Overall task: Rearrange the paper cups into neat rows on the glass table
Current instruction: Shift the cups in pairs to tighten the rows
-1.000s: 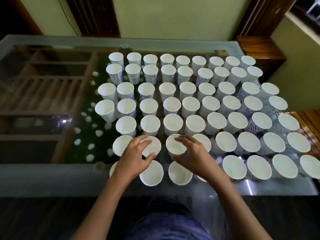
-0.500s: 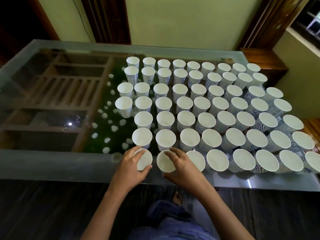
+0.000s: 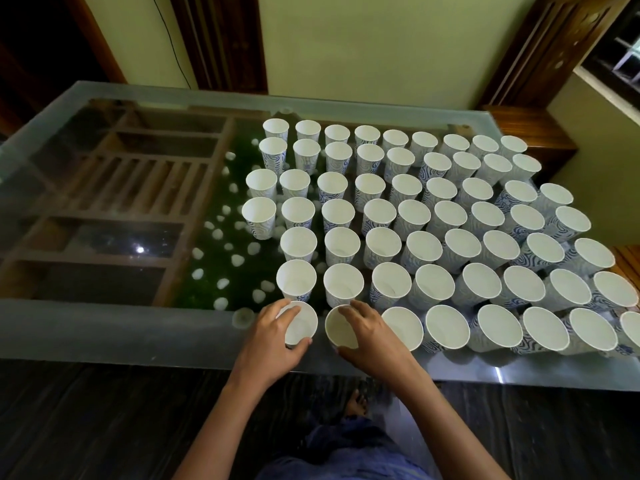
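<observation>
Lots of paper cups are standing open side up in rows on the right half of the glass desk. Two of them are sitting by the near edge, at the left end of the nearest row. The left hand is holding the left cup. Its fingers are curling over the far side of the rim and its thumb is pressing the near side. The right hand is holding the right cup the same way. The two cups are sitting just beside each other with a small gap between them.

The cups are looking very light and thin. A hard squeeze would probably be squashing one, and a small bump would be tipping it over. The glass is looking smooth, so a cup should be sliding easily. The best place to be holding one is likely up by the rim, where the paper is stiffest, with a soft pinch. The next cups are standing close, so a careless push could be knocking them.
</observation>
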Demonstrator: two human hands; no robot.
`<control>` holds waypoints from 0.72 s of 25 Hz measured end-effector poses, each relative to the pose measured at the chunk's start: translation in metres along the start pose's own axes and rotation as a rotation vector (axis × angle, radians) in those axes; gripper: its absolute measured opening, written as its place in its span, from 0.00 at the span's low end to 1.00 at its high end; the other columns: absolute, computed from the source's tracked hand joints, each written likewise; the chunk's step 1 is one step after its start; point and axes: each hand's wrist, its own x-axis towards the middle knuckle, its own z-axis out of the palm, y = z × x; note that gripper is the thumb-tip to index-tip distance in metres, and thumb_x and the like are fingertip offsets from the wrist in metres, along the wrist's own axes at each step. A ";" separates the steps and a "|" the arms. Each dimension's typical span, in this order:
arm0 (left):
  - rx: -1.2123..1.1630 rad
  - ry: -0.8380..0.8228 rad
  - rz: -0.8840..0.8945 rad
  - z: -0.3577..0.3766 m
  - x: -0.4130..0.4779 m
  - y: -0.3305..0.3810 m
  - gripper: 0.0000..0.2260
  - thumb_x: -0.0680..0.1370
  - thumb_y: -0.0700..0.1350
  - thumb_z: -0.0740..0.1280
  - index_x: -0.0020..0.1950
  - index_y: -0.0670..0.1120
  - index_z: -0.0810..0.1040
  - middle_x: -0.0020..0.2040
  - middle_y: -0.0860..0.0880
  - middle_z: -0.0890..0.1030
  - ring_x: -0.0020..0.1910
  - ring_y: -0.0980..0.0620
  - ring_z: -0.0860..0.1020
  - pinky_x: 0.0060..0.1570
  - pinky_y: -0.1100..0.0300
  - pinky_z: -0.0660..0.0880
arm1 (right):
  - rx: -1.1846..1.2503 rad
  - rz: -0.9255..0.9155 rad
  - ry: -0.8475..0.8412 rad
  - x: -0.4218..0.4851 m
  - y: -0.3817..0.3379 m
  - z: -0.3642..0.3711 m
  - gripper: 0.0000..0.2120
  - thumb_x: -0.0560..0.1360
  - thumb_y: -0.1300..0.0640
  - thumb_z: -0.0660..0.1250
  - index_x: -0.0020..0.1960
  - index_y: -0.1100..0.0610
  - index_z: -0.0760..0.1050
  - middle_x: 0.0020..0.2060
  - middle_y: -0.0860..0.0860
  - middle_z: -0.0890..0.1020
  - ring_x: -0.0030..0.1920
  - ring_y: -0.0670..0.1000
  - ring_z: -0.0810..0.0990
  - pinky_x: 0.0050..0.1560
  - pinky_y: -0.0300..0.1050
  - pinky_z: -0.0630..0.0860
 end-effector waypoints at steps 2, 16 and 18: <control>0.003 -0.004 0.006 0.000 0.001 -0.002 0.25 0.68 0.49 0.73 0.64 0.44 0.74 0.65 0.47 0.72 0.64 0.49 0.68 0.62 0.58 0.66 | 0.016 -0.002 0.005 0.001 0.000 0.001 0.31 0.70 0.53 0.70 0.70 0.55 0.63 0.71 0.54 0.62 0.69 0.55 0.64 0.64 0.43 0.63; -0.006 0.048 0.006 -0.004 0.004 -0.001 0.23 0.68 0.48 0.74 0.61 0.44 0.76 0.64 0.46 0.73 0.63 0.46 0.69 0.60 0.56 0.67 | 0.055 -0.003 0.030 0.002 0.000 -0.008 0.34 0.70 0.51 0.71 0.71 0.54 0.62 0.71 0.54 0.63 0.69 0.53 0.64 0.66 0.43 0.62; 0.007 0.060 0.011 -0.008 0.015 0.003 0.22 0.69 0.48 0.73 0.61 0.45 0.77 0.65 0.46 0.72 0.64 0.46 0.69 0.61 0.55 0.67 | 0.080 -0.002 0.068 0.008 0.003 -0.016 0.32 0.71 0.52 0.71 0.70 0.56 0.64 0.69 0.56 0.66 0.67 0.54 0.67 0.65 0.44 0.63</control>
